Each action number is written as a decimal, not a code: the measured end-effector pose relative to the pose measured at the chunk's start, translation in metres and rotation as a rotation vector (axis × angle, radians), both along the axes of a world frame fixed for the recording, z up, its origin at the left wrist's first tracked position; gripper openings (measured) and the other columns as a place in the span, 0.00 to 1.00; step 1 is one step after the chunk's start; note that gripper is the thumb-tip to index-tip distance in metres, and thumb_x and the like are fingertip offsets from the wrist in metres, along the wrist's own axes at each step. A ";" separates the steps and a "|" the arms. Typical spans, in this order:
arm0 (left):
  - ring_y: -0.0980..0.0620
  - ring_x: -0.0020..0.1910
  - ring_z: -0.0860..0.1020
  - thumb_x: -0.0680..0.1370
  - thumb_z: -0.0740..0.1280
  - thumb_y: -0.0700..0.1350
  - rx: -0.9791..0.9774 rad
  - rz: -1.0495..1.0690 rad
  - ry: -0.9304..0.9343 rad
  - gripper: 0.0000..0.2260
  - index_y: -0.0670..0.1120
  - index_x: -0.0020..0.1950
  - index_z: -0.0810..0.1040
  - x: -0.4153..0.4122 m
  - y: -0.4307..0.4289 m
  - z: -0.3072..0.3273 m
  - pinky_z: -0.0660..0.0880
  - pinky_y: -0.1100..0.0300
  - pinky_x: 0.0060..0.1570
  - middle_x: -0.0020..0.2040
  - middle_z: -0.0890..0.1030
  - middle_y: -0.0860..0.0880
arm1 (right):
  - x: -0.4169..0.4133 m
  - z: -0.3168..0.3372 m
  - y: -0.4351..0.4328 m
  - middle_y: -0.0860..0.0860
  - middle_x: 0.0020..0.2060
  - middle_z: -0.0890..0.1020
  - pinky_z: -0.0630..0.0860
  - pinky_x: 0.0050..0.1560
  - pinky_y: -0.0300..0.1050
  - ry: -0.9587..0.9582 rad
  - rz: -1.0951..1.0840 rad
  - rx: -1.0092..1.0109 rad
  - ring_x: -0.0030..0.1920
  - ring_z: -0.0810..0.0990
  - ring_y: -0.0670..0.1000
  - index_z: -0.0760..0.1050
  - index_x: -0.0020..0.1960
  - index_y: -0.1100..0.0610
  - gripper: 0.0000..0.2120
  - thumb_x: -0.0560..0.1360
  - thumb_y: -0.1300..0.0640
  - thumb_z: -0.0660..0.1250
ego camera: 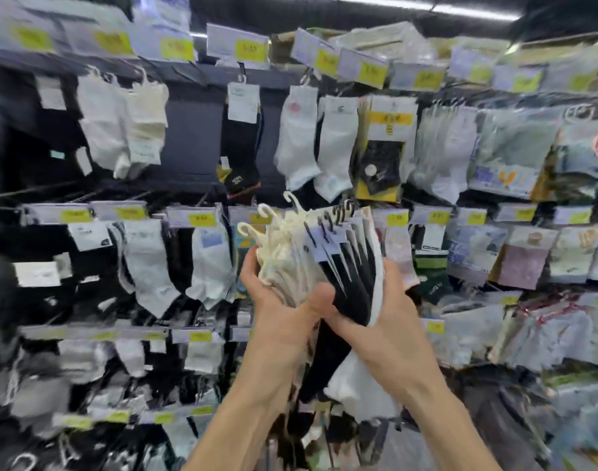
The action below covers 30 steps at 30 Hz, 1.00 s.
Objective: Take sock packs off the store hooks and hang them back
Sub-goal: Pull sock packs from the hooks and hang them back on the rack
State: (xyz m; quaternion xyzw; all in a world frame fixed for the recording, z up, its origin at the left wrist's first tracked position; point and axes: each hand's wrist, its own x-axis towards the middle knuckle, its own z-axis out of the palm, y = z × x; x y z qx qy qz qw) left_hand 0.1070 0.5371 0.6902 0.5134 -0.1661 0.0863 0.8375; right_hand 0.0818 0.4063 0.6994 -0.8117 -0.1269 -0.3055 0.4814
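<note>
Both hands share the grip on a fanned bundle of sock packs (325,260): left hand (274,300) cups the white side, right hand (375,317) the black. The bundle stands upright, hanger hooks (340,212) topmost, level with the price-label rail (185,215).

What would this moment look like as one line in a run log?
left hand: grips cream packs | right hand: grips black-and-white packs | hangers: pointing up, unhung

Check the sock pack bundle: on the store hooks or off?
Off. The left hand and right hand grip the sock pack bundle in front of the display; its hanger tops stick up free.
</note>
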 end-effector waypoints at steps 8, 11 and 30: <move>0.48 0.48 0.86 0.62 0.78 0.42 -0.106 0.135 0.008 0.40 0.59 0.68 0.63 0.011 0.041 0.013 0.83 0.55 0.40 0.53 0.85 0.45 | 0.011 0.021 0.022 0.50 0.57 0.84 0.80 0.57 0.48 0.000 0.422 0.328 0.59 0.82 0.52 0.78 0.63 0.49 0.20 0.71 0.51 0.68; 0.48 0.47 0.86 0.62 0.79 0.44 -0.109 0.180 0.001 0.37 0.64 0.64 0.65 0.017 0.054 0.016 0.83 0.54 0.39 0.53 0.84 0.48 | 0.013 0.028 0.023 0.50 0.54 0.85 0.80 0.51 0.42 0.073 0.466 0.406 0.55 0.84 0.52 0.82 0.57 0.45 0.15 0.70 0.51 0.69; 0.59 0.48 0.79 0.81 0.64 0.51 0.587 0.480 -0.406 0.26 0.76 0.70 0.58 0.029 0.105 0.035 0.75 0.70 0.46 0.76 0.60 0.52 | -0.015 0.078 0.029 0.48 0.29 0.85 0.78 0.27 0.34 0.319 0.637 0.761 0.29 0.84 0.44 0.86 0.30 0.52 0.10 0.49 0.53 0.79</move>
